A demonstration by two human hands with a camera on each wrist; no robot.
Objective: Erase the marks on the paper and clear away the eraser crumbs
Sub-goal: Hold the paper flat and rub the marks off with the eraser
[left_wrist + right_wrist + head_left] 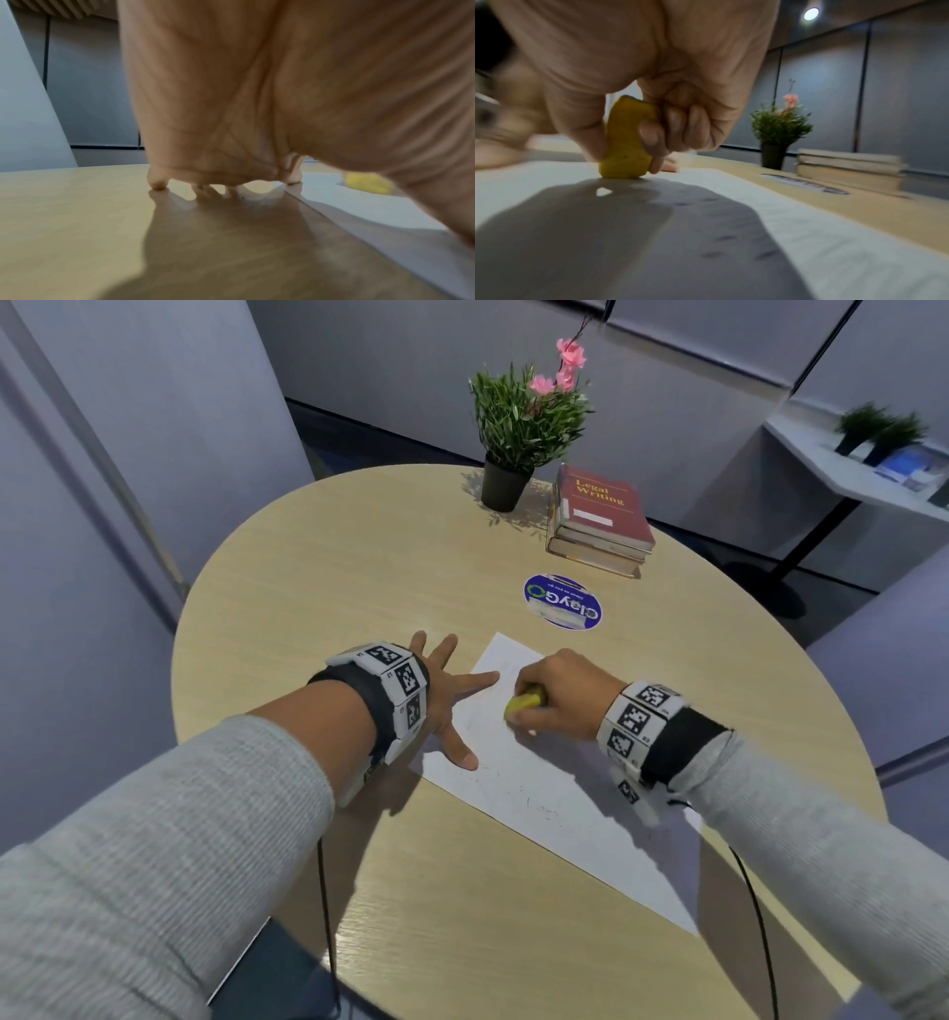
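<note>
The left hand (257,91) is spread, fingertips (158,184) pressed on the wooden table (64,223), one on the edge of the white paper (359,209). A blurred yellow eraser (367,182) sits on the paper beyond.

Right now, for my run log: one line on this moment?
phase: erasing | right hand: grips yellow eraser on paper | left hand: presses paper edge

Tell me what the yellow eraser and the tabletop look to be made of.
Yellow eraser: likely soft rubber or putty; matte, lumpy, rounded, dented where the right hand grips it.
Tabletop: pale wood-grain, probably laminate; smooth with faint sheen, straight printed-looking grain.
</note>
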